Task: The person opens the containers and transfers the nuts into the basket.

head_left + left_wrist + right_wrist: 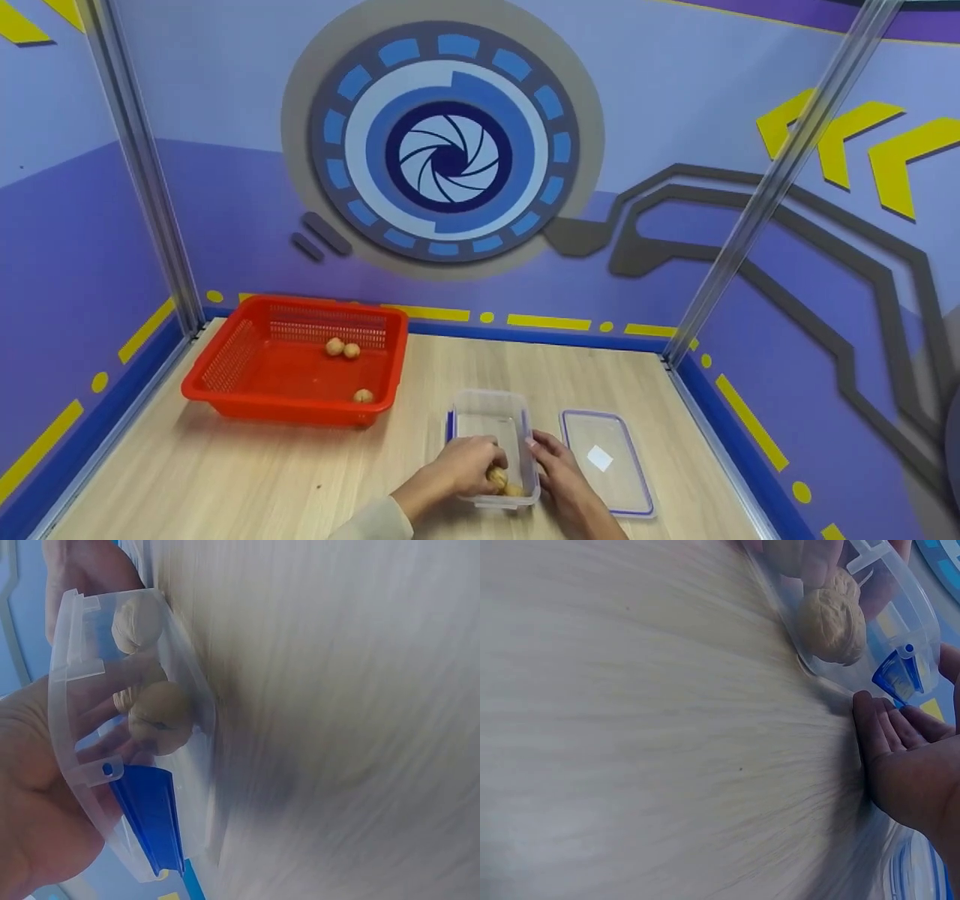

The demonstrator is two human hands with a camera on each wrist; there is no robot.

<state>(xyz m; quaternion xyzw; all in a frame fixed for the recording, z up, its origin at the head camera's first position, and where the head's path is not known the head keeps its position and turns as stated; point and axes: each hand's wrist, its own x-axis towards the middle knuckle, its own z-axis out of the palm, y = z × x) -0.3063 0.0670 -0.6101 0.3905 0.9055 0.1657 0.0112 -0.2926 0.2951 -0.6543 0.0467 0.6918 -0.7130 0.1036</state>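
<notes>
Here's the left hand (471,463) down inside the clear box (491,403), fingers curled round a walnut (496,478), a second nut just beside it near the end wall! The right hand (564,476) steadies the box's right side, fingers loosely extended, thumb at the rim. Look through the plastic from the left wrist: three walnuts there, one mostly hidden behind another. The right wrist view reveals a blue clip (898,675) hanging just above the right fingertips. Only the head view takes in the red basket (289,409), three walnuts inside, while the lid (611,480) lies right of the box.
</notes>
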